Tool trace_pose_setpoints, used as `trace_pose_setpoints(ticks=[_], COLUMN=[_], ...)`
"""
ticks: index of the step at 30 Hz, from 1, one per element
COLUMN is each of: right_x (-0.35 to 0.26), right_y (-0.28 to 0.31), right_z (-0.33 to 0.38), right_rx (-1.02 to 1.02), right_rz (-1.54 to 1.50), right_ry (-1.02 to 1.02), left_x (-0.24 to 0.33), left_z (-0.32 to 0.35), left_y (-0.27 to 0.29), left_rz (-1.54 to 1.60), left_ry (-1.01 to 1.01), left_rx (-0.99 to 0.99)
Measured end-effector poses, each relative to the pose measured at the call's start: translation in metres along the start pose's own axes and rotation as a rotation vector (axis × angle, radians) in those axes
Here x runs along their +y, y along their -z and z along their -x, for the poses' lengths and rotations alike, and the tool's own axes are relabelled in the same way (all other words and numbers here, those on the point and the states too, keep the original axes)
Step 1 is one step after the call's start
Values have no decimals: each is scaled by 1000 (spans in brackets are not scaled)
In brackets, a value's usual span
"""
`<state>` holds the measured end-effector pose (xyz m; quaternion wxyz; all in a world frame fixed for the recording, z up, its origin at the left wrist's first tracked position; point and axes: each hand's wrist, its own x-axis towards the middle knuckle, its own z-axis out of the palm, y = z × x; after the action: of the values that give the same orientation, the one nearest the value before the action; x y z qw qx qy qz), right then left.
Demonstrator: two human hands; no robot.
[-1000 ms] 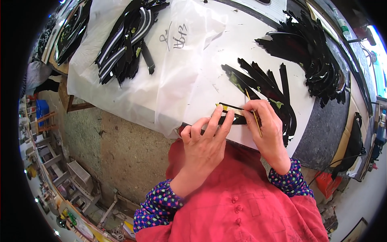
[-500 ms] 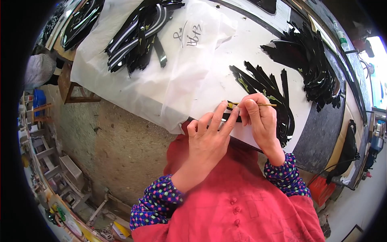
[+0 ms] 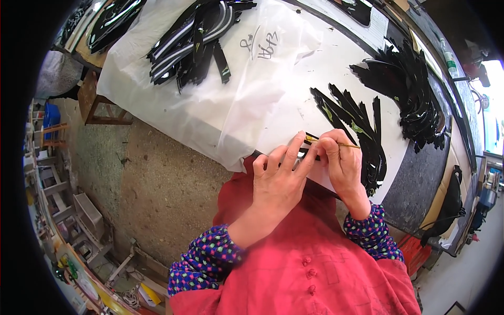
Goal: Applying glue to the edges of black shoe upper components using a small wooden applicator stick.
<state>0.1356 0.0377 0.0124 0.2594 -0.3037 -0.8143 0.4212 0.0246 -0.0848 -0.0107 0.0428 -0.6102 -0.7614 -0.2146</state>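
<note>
My left hand (image 3: 279, 178) lies over the table's near edge with its fingers stretched and spread. Its fingertips rest on a small black strip (image 3: 303, 153), mostly hidden under them. Just beside it, my right hand (image 3: 343, 164) is closed in a pinch round a thin brown stick (image 3: 348, 145). The stick lies nearly level and its yellowish end points toward my left fingertips; whether it is a fine brush I cannot tell. Close by on the right, a fan of black strips (image 3: 362, 128) with yellow-green patches spreads over the white table sheet (image 3: 294, 110).
A thicker pile of black strips (image 3: 407, 94) lies at the far right. Black and grey-striped strips (image 3: 197, 39) sit on thin translucent sheeting (image 3: 184, 113) at the far left. A wooden stool (image 3: 105, 105) stands left of the table. A red container (image 3: 415, 254) is low at the right.
The whole view has shifted slightly, so the table and its piles appear a little further right and lower. Both hands keep the same pose at the small strip.
</note>
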Motion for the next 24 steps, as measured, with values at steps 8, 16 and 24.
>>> trace_pose_setpoints(ticks=[8, 16, 24], right_x=[-5, 9, -2], right_y=[12, 9, 16], right_z=[4, 11, 10], right_rx=[57, 144, 188], right_rz=[0, 387, 212], right_ry=[-82, 324, 188], left_x=[-2, -10, -16], left_z=[1, -6, 24], left_y=[2, 13, 19], left_rz=[-29, 152, 83], left_ry=[-11, -18, -39], left_rx=[-13, -51, 9])
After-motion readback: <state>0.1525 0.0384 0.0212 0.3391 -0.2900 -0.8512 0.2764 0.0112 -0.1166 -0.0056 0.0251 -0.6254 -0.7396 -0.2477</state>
